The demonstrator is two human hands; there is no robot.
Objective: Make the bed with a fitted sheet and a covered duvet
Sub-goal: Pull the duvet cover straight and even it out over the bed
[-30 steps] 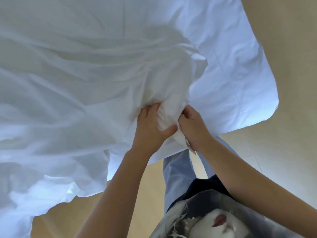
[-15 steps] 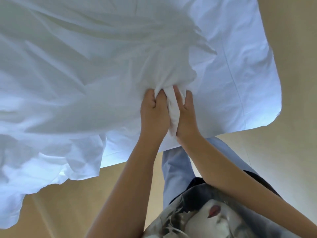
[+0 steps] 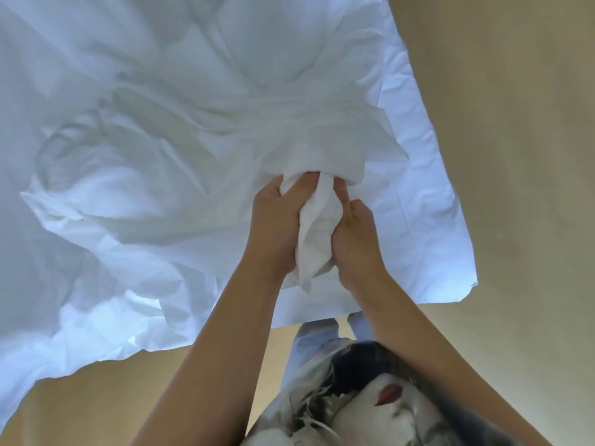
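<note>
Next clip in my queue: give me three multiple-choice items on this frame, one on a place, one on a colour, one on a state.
1. Where is the bunched fabric?
A. Lying apart from both hands.
B. Between the left hand and the right hand.
C. Held by one hand only.

2. What colour is the bedding?
A. Grey.
B. Striped.
C. White.

3. How is the left hand?
A. Flat and open.
B. Fingers curled round the bunched fabric.
C. Hanging idle.

Answers: 1 B, the bunch sits squeezed between the two hands. 2 C, every fold in view is white. 3 B, its fingers wrap the upper end of the bunch.
</note>
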